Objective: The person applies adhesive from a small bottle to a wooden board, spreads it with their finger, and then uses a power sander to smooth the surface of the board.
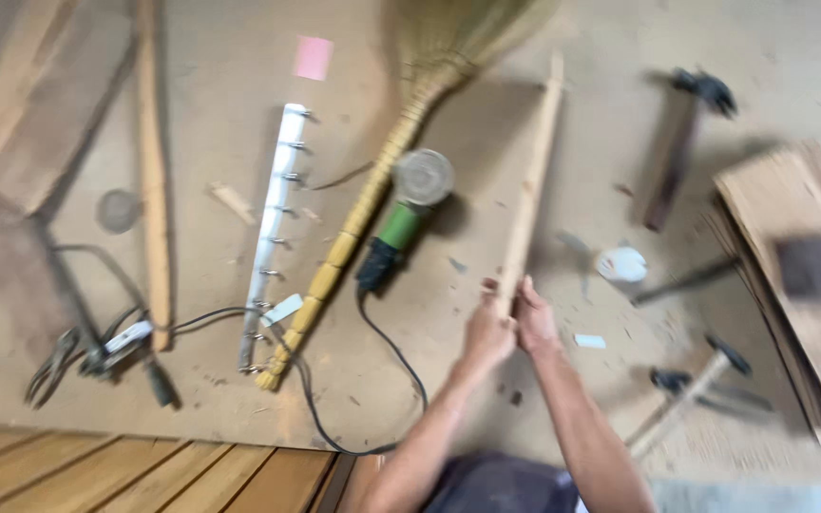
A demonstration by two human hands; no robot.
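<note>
Angle grinder (401,214) beside held stick (530,180)

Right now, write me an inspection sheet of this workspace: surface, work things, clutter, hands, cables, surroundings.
Surface: dusty board floor, speckled with chips and scraps.
Work things: long wooden stick, gripped at its near end, pointing away from the person.
Clutter: straw broom; green angle grinder; white hook rail; hammers to the right; stacked boards; pink paper.
Hands: left hand and right hand both closed on the stick, side by side.
Cables: black grinder cord; tangled leads with plug at left.
Surroundings: slatted wooden decking at the near edge; picture blurred.
</note>
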